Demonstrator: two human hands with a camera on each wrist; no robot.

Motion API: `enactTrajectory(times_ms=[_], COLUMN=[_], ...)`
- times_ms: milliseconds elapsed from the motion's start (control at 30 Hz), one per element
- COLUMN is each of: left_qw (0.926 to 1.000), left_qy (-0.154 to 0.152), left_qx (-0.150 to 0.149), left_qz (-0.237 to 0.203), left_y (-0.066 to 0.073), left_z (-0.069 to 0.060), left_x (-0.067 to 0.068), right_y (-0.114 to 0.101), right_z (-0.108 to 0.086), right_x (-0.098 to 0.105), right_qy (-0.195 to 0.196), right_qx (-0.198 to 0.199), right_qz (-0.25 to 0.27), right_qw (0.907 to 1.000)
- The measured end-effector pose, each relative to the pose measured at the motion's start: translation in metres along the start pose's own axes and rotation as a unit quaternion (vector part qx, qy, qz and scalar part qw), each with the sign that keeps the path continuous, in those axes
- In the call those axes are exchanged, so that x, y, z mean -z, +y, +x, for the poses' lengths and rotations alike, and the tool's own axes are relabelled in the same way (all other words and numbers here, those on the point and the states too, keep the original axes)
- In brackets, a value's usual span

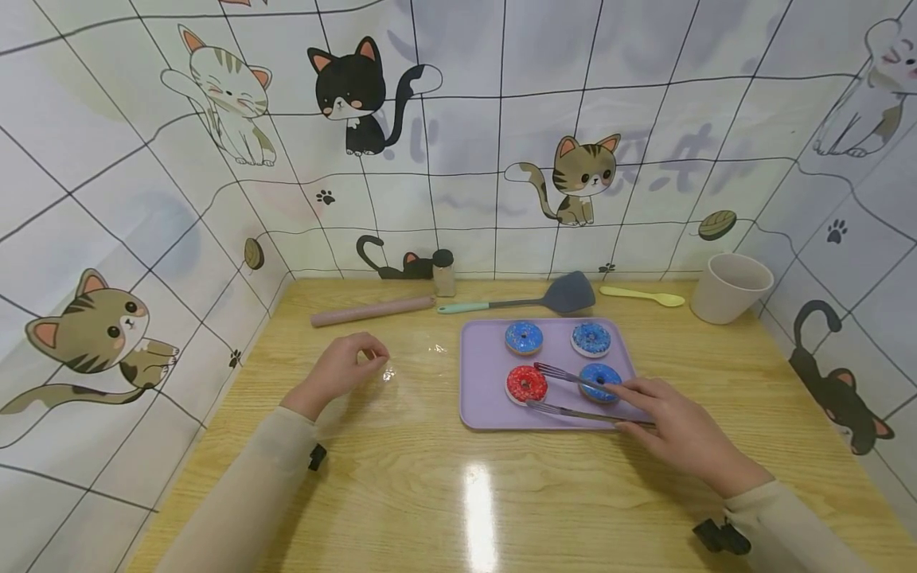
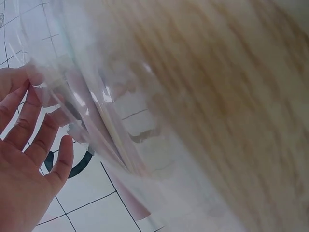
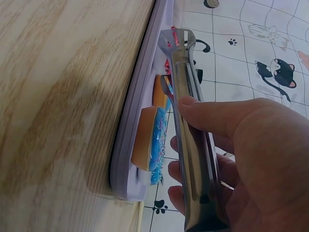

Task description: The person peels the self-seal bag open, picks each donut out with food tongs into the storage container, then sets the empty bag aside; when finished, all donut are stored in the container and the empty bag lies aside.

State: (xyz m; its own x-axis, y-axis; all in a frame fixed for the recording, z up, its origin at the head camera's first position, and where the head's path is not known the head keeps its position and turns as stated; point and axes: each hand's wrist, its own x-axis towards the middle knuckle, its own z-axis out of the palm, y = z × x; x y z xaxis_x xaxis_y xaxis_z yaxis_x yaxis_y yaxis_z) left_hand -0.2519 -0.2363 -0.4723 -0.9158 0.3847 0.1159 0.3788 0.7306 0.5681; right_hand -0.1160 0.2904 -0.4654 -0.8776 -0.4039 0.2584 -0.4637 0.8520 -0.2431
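Metal tongs are held in my right hand over the tray's front right. Their spread tips lie at the right side of a red sprinkled donut, one near its top edge, the other near its bottom. One tong arm crosses a blue donut; two more blue donuts sit in the back row of the purple tray. The right wrist view shows the thumb along the tongs. My left hand pinches clear plastic, seemingly a bag, left of the tray; its outline is hard to make out.
Behind the tray lie a pink rolling pin, a spatula and a yellow spoon. A black-capped shaker jar stands by the wall, and a white cup at the back right. Cat-printed sheeting encloses the wooden table.
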Motion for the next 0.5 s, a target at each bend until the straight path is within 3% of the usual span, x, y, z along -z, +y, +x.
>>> enactTrajectory(times_ms=[267,500], left_qw=[0.9999,1.0], left_qy=[-0.008,-0.006], left_qx=[0.006,-0.007], left_qz=[-0.003,-0.002], left_y=[0.0,0.0], left_z=[0.0,0.0], left_x=[-0.001,-0.002], right_y=[0.001,0.005], right_z=[-0.005,-0.012], right_x=[0.0,0.007], right_qy=[0.019,0.049], right_qx=[-0.005,-0.024], right_qz=[0.007,0.04], right_qw=[0.9998,0.9977])
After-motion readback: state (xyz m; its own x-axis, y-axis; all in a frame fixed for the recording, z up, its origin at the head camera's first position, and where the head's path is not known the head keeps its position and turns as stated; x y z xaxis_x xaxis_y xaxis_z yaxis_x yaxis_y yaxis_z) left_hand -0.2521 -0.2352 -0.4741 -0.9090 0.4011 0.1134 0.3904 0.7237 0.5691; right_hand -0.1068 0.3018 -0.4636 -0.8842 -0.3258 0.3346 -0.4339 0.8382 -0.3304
